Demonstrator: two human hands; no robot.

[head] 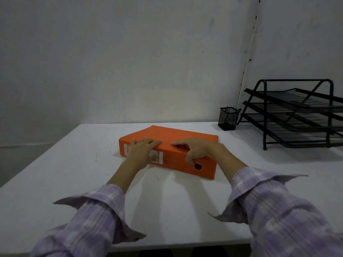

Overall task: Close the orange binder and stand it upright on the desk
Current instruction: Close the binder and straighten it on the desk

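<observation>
The orange binder (178, 135) lies flat and closed on the white desk (74, 164), its spine with a white label and a finger hole turned toward me. My left hand (142, 150) rests over the spine's left part, fingers flat on the top cover near the edge. My right hand (196, 148) sits on the right part of the spine edge, fingers spread on the cover and thumb down the spine beside the finger hole. Both hands touch the binder; neither has lifted it.
A black mesh pen cup (228, 118) stands at the back right of the desk. To its right is a black three-tier wire letter tray (297, 115). A grey wall runs behind the desk. The desk's near edge is just below my sleeves.
</observation>
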